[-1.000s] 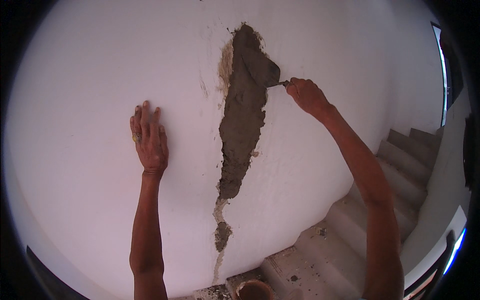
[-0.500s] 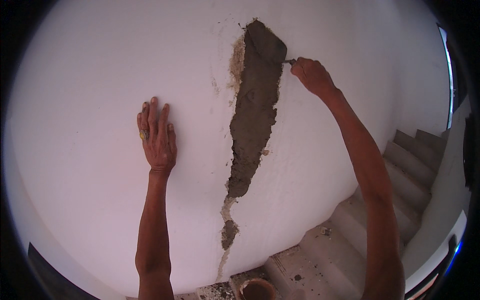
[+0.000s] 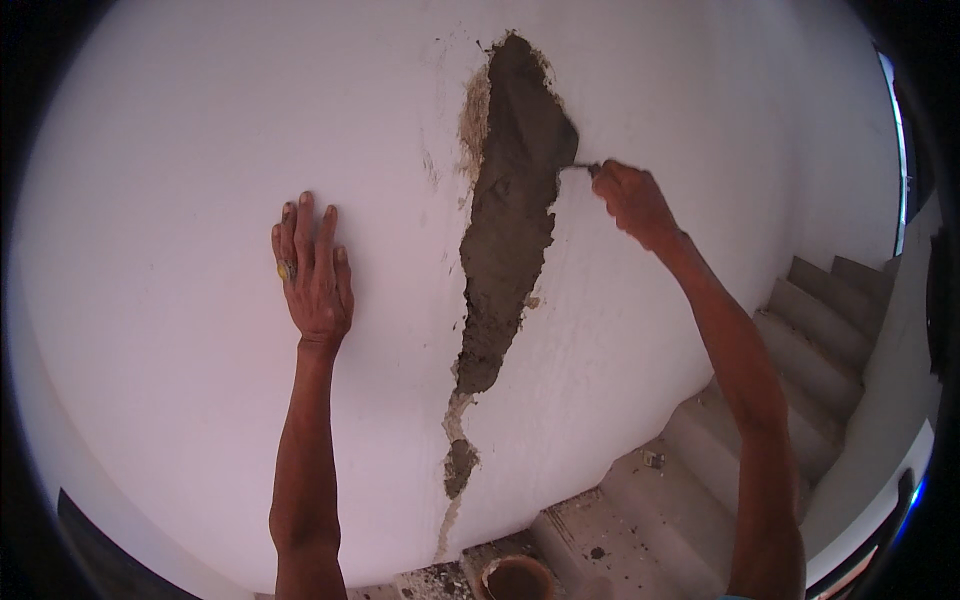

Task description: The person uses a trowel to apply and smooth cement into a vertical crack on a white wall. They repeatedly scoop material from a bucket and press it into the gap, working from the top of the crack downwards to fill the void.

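Note:
My left hand (image 3: 312, 275), with a ring on a finger, lies flat on the white wall (image 3: 180, 260), fingers spread and holding nothing. To its right runs a long, ragged patch of dark grey wet mortar (image 3: 505, 240), wide at the top and narrowing into a smaller patch (image 3: 460, 465) and a pale streak below. My right hand (image 3: 632, 205) is closed round the handle of a small trowel (image 3: 586, 167) at the patch's upper right edge. The dark blade lies against the mortar and is hard to tell apart from it. Pale rough plaster borders the patch's upper left.
Grey concrete steps (image 3: 700, 470) climb to the right along the wall, spattered near the bottom. A round pot (image 3: 515, 572) with a reddish rim stands on a step at the lower edge. A narrow bright opening (image 3: 890, 140) shows at the far right.
My right hand with the trowel rose along the patch's right edge, then came back down over the last half second. My left hand stayed on the wall as the view shifted slightly.

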Demonstrator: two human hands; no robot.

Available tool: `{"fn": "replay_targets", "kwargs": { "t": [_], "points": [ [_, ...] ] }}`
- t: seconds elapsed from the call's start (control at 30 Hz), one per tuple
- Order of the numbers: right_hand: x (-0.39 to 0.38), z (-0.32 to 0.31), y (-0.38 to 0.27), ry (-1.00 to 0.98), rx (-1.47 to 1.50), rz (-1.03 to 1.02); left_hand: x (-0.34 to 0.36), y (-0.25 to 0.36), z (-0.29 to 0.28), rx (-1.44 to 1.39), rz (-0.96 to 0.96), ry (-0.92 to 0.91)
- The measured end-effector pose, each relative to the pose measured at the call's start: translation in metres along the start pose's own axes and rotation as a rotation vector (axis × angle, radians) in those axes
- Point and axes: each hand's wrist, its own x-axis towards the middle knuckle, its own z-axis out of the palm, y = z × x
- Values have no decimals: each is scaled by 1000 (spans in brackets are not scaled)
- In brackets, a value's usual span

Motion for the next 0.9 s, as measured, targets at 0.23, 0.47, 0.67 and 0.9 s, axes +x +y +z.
{"fn": "replay_targets", "kwargs": {
  "t": [0.23,0.47,0.67,0.9],
  "points": [
    [45,-9,0,174,-290,-99,1,0,0,-4,-9,-18],
    [7,-5,12,30,-333,-23,0,2,-3,14,-45,-41],
    [32,-28,15,132,-174,9,-1,0,1,2,2,-8],
    [24,12,29,94,-181,-112,0,1,-1,23,-2,-19]
  ]
}}
